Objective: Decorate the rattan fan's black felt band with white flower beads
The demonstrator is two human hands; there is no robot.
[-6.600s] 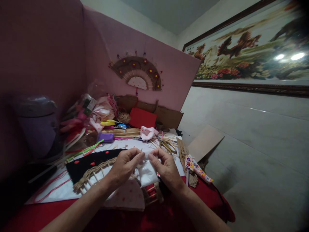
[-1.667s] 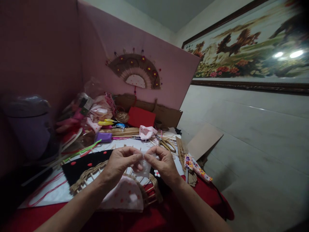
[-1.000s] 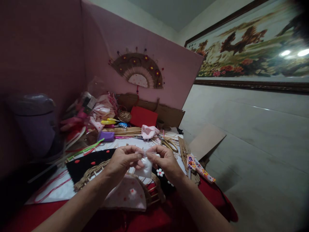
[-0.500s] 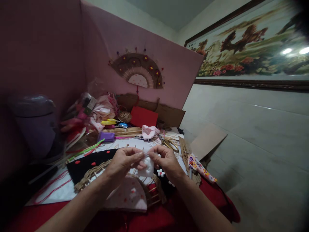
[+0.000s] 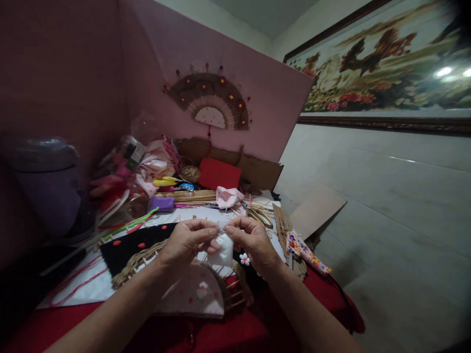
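A small soft white packet (image 5: pixel 222 251) hangs between my two hands, above the table. My left hand (image 5: pixel 193 239) pinches its top edge between thumb and fingers. From the other side my right hand (image 5: pixel 250 239) pinches the same edge, close to the left fingertips. Below lies a fan-shaped piece of handwork (image 5: pixel 191 291), with a dotted pale half-round, braided twine, thin sticks and a black band bearing red dots. A white flower with a red centre (image 5: pixel 245 259) sits on the black part beside my right hand. My forearms cover some of the fan.
Behind the hands lie gold-handled scissors (image 5: pixel 259 215), a purple packet (image 5: pixel 162 204), a bundle of sticks (image 5: pixel 191 196) and dotted cloth (image 5: pixel 227 197). A finished fan (image 5: pixel 209 102) hangs on the pink board. A purple bin (image 5: pixel 47 191) stands left; flowered fabric (image 5: pixel 307 254) lies right.
Both hands stay pinched on the white packet, which now shows flatter and more squarely beneath the fingers. The view has shifted slightly.
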